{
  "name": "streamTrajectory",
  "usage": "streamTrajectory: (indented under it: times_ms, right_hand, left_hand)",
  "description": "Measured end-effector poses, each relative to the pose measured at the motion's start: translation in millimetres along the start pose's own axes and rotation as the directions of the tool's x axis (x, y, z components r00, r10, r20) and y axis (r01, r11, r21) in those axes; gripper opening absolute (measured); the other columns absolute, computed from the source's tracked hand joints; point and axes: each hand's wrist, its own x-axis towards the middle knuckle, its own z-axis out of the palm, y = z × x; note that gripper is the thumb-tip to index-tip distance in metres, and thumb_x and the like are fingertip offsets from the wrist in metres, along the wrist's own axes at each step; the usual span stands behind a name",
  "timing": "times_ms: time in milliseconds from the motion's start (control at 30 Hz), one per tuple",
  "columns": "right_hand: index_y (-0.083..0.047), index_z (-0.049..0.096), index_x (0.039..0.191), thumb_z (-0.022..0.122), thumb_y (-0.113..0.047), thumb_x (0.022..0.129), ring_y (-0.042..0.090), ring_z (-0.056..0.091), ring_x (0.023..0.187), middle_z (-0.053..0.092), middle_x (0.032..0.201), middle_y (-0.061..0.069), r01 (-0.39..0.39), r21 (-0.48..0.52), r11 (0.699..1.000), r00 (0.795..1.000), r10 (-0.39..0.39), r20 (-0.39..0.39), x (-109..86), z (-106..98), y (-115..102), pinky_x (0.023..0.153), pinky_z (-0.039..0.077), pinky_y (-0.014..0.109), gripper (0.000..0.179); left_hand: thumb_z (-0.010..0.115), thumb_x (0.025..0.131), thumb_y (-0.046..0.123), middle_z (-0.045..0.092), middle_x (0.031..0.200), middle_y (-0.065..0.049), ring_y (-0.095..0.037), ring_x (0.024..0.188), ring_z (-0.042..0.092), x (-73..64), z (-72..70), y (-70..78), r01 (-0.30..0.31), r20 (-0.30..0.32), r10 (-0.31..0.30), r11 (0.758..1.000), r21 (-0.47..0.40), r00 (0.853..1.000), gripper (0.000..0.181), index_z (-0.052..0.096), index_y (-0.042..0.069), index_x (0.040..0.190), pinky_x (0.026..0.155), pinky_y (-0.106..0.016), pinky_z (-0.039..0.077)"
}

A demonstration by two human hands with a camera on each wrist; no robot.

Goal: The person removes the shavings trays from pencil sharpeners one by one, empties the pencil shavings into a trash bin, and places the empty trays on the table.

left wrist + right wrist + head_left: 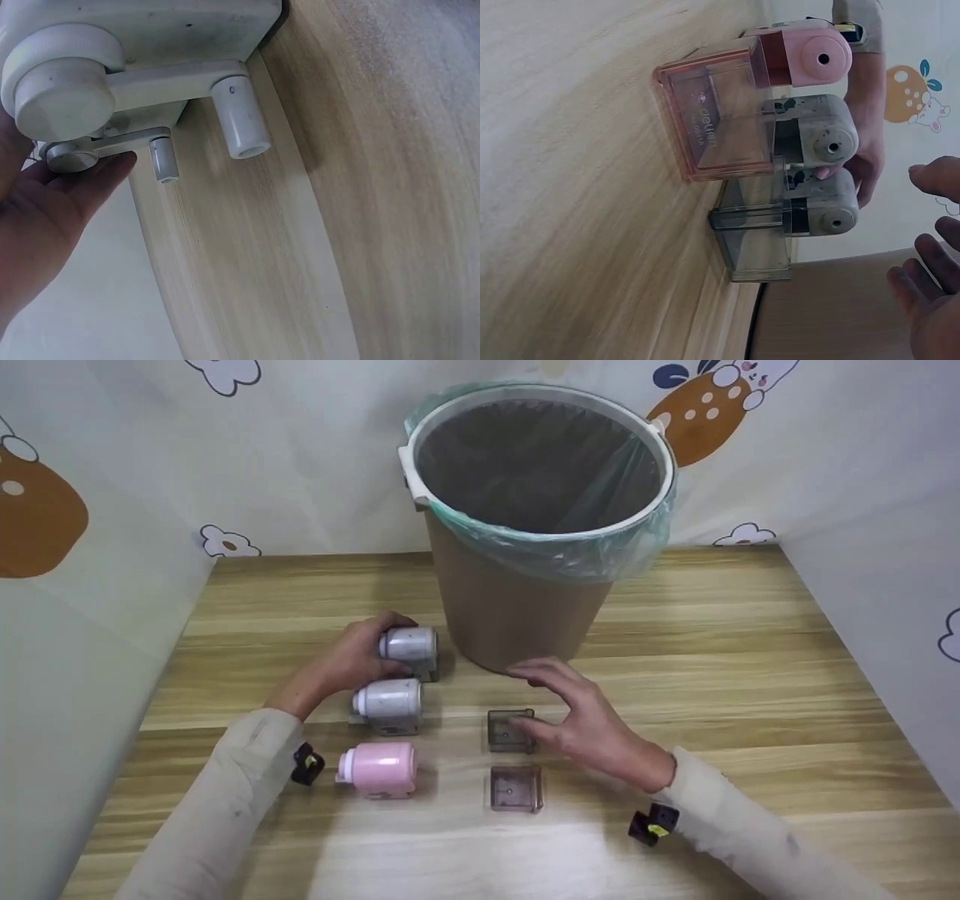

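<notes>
My left hand [358, 654] holds the farthest grey pencil sharpener [409, 645], with thumb and fingers on opposite sides of it. Nearer stand a second grey pencil sharpener [390, 703] and a pink pencil sharpener [382, 765]. White crank handles [241, 116] show in the left wrist view. To their right lie a smoky grey clear shavings drawer [501, 739] and a pinkish clear shavings drawer [515, 789]. My right hand [589, 727] hovers by the grey drawer, fingers and thumb spread apart. In the right wrist view nothing lies between those fingers [934, 262].
A tall brown waste bin [517, 607] with a white rim and a green plastic liner [645, 540] stands at the back of the wooden table [720, 675]. Patterned white walls [315, 472] enclose the table at the back and sides.
</notes>
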Motion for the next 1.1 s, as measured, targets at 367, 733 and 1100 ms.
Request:
streamTrajectory:
  times_ms: [367, 733, 1100]
  right_hand:
    - [-0.008, 0.062, 0.133, 0.084, -0.010, 0.079, 0.021, 0.058, 0.125, 0.062, 0.134, 0.004, 0.000, -0.059, 0.998, 1.000, 0.001, 0.018, 9.5, 1.4, -3.1, 0.108, 0.050, 0.037, 0.059]
    - [-0.012, 0.060, 0.137, 0.084, -0.016, 0.080, 0.024, 0.058, 0.127, 0.060, 0.137, 0.006, -0.003, -0.095, 0.995, 0.999, 0.007, 0.038, 17.2, 4.9, -5.2, 0.109, 0.050, 0.042, 0.061]
    - [-0.011, 0.055, 0.141, 0.082, -0.017, 0.082, 0.025, 0.053, 0.132, 0.057, 0.140, 0.007, -0.026, -0.116, 0.993, 0.995, 0.036, 0.090, 32.9, -0.4, -12.6, 0.111, 0.048, 0.042, 0.065]
  left_hand:
    - [0.084, 0.079, 0.010, 0.067, 0.124, -0.019, -0.035, 0.111, 0.064, -4.4, -2.5, -0.8, -0.013, -0.041, 0.013, 1.000, -0.011, 0.999, 0.059, 0.058, 0.003, 0.132, 0.100, -0.050, 0.053]
    - [0.084, 0.077, 0.008, 0.067, 0.124, -0.020, -0.035, 0.108, 0.065, -6.9, -15.1, 13.9, -0.018, -0.047, 0.017, 1.000, -0.026, 0.999, 0.063, 0.057, 0.002, 0.134, 0.098, -0.049, 0.054]
    - [0.084, 0.075, 0.006, 0.067, 0.125, -0.019, -0.034, 0.108, 0.065, -16.2, -23.3, 25.1, -0.033, -0.060, 0.032, 0.999, -0.013, 0.998, 0.062, 0.060, 0.003, 0.132, 0.097, -0.049, 0.054]
